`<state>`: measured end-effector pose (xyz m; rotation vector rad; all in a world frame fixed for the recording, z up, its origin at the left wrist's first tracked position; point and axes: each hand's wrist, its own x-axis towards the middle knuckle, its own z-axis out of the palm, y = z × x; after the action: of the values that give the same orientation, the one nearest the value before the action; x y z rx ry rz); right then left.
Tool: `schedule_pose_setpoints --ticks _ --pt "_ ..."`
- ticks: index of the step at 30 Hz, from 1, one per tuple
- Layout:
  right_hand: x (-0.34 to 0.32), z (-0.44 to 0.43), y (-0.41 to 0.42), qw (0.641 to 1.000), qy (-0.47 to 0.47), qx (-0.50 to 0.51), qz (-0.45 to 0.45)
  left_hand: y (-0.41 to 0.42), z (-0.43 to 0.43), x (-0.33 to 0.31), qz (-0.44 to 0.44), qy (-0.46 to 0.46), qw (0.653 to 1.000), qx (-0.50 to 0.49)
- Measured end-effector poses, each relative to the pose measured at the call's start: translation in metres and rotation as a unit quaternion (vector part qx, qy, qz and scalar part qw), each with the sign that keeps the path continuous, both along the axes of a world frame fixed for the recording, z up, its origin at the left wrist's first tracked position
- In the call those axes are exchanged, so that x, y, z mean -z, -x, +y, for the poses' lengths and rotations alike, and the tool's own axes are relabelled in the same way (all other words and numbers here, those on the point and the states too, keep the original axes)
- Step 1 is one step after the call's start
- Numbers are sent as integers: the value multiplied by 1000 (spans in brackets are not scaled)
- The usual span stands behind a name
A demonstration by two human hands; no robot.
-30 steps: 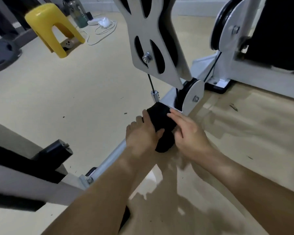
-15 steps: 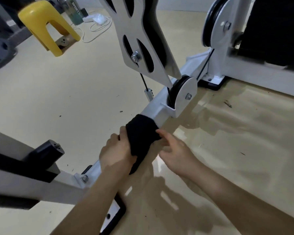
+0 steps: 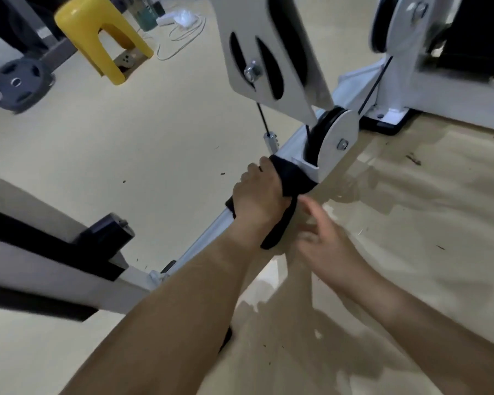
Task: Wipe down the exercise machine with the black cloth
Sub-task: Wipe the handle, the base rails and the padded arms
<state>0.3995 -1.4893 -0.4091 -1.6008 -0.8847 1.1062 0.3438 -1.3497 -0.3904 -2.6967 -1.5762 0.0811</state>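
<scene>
The white exercise machine has a low floor bar running from lower left up to a small pulley bracket. A black cloth is wrapped over this bar just below the bracket, one end hanging down on the near side. My left hand presses on the cloth and grips it around the bar. My right hand hovers beside the hanging end with fingers spread, blurred, holding nothing.
A large white pulley plate hangs above the bar with a cable running down. A yellow stool, a weight plate and white cords lie on the beige floor at the back left. A black peg sticks out at left.
My left hand has slid the cloth back up the bar toward the pulley bracket. My right hand has come off the cloth and drawn back toward me.
</scene>
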Motion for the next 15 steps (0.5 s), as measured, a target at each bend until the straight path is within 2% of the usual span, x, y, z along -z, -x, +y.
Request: schedule_pose_setpoints --ticks 3,7,10,12,15 --pt "-11 10 2 995 -42 -4 -95 49 -16 5 26 -31 999 5" --pt "-11 16 51 963 -93 -155 -199 154 -65 15 74 -160 983 50" --pt "5 5 94 922 -104 -240 -284 194 -103 4 212 -125 965 93" --pt "6 -2 106 917 -111 -266 -274 202 -117 -3 281 -70 951 107" --pt "-4 -10 114 931 -138 -263 -212 204 -124 -16 257 -28 963 80"
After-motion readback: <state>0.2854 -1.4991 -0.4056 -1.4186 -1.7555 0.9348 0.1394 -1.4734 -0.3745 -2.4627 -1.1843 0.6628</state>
